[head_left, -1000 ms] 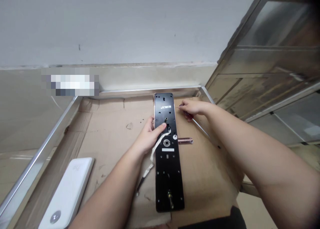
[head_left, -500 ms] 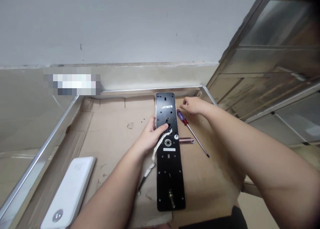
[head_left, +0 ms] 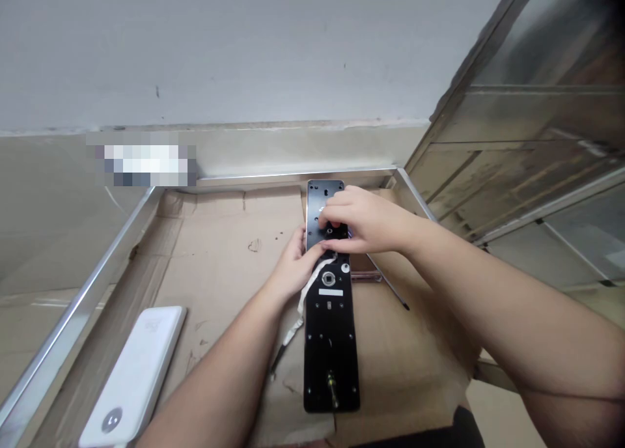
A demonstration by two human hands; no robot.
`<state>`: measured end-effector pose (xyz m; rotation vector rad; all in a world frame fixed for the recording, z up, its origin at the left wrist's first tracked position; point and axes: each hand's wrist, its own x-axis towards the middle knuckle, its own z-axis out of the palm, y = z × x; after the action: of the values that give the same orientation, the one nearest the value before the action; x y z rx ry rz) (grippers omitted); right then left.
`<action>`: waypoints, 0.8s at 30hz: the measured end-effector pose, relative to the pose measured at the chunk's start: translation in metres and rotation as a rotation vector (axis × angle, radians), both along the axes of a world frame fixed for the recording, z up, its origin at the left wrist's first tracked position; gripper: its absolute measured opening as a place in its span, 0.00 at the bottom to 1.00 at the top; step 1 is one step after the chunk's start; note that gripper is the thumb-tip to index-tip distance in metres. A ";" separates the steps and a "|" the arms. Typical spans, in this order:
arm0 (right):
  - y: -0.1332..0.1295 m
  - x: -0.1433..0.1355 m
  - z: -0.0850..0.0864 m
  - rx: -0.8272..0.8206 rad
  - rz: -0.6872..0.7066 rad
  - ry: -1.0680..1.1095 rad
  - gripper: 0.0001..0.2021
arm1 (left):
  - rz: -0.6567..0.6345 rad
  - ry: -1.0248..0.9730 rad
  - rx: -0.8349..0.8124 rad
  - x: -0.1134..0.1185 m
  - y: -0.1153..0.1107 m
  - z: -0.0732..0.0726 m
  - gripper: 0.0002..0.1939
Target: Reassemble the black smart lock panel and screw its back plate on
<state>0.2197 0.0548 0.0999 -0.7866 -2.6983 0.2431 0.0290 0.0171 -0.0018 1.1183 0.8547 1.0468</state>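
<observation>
A long black door lock panel lies back side up on cardboard, its handle sticking out on the right. My left hand is closed on the panel's left edge, thumb on the plate beside the cable opening. Over the upper part, my right hand is bent with curled fingers and thumb near a small round post; anything in its fingertips is too small to make out. A white-wrapped cable runs from the opening down to the left. Beneath my right hand, a screwdriver is partly hidden.
A white power bank rests at the lower left. The cardboard lines a surface bordered by a raised metal frame, with a wall behind. At the lower right front is a dark object.
My right hand has moved left from the cardboard beyond the screwdriver onto the upper panel, covering the screwdriver's handle. My left hand keeps its hold; the panel has barely shifted.
</observation>
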 end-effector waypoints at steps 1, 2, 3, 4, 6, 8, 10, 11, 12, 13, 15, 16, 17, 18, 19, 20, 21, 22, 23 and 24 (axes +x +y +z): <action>0.001 -0.001 -0.002 -0.018 -0.012 -0.041 0.11 | 0.002 0.011 0.018 0.000 0.001 -0.001 0.20; 0.002 -0.001 -0.003 -0.046 -0.018 -0.073 0.10 | 0.003 0.018 0.029 -0.001 0.002 -0.002 0.18; 0.002 -0.002 -0.004 -0.077 -0.019 -0.099 0.09 | 0.003 0.019 0.031 -0.001 0.002 -0.003 0.17; 0.002 -0.002 -0.004 -0.105 -0.016 -0.121 0.08 | 0.003 0.017 0.026 -0.001 0.003 -0.004 0.17; 0.002 -0.003 -0.002 -0.142 -0.020 -0.155 0.05 | 0.011 0.009 0.007 -0.001 0.004 -0.006 0.16; 0.001 -0.004 -0.001 -0.149 -0.058 -0.171 0.04 | 0.024 0.006 -0.006 -0.002 0.005 -0.008 0.17; 0.001 -0.005 -0.001 -0.123 -0.098 -0.187 0.03 | 0.031 0.014 -0.007 -0.002 0.006 -0.009 0.19; 0.001 -0.005 -0.002 -0.098 -0.106 -0.194 0.04 | 0.030 0.020 -0.005 -0.002 0.007 -0.010 0.19; 0.002 -0.005 -0.003 -0.068 -0.102 -0.199 0.05 | 0.027 0.024 -0.001 -0.002 0.007 -0.010 0.19; 0.002 -0.004 -0.005 -0.043 -0.087 -0.201 0.07 | 0.023 0.025 0.004 -0.002 0.007 -0.010 0.19; 0.003 -0.003 -0.007 -0.006 -0.049 -0.184 0.08 | 0.019 0.024 0.015 -0.002 0.007 -0.009 0.19; 0.003 -0.002 -0.008 0.010 -0.037 -0.166 0.08 | 0.019 0.021 0.021 -0.002 0.006 -0.008 0.19; 0.003 -0.001 -0.009 0.026 -0.029 -0.148 0.08 | 0.020 0.016 0.026 -0.002 0.006 -0.007 0.20; 0.003 -0.001 -0.009 0.044 -0.023 -0.127 0.07 | 0.022 0.008 0.029 -0.003 0.005 -0.006 0.21; 0.003 0.000 -0.009 0.061 -0.019 -0.106 0.07 | 0.020 -0.002 0.029 -0.003 0.005 -0.005 0.23; 0.003 0.000 -0.009 0.073 -0.015 -0.086 0.07 | 0.018 -0.015 0.028 -0.003 0.005 -0.004 0.25; 0.004 0.000 -0.009 0.078 -0.008 -0.070 0.07 | 0.019 -0.027 0.028 -0.003 0.004 -0.004 0.27; 0.004 0.000 -0.010 0.078 -0.001 -0.055 0.07 | 0.027 -0.035 0.033 -0.003 0.004 -0.003 0.28; 0.004 0.000 -0.010 0.079 0.005 -0.042 0.07 | 0.039 -0.038 0.040 -0.004 0.005 -0.003 0.29; 0.004 0.000 -0.010 0.083 0.010 -0.031 0.07 | 0.054 -0.037 0.051 -0.005 0.005 -0.003 0.28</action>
<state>0.2195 0.0587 0.0898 -0.7588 -2.7222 0.1211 0.0244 0.0222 -0.0043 1.1205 0.8368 1.1356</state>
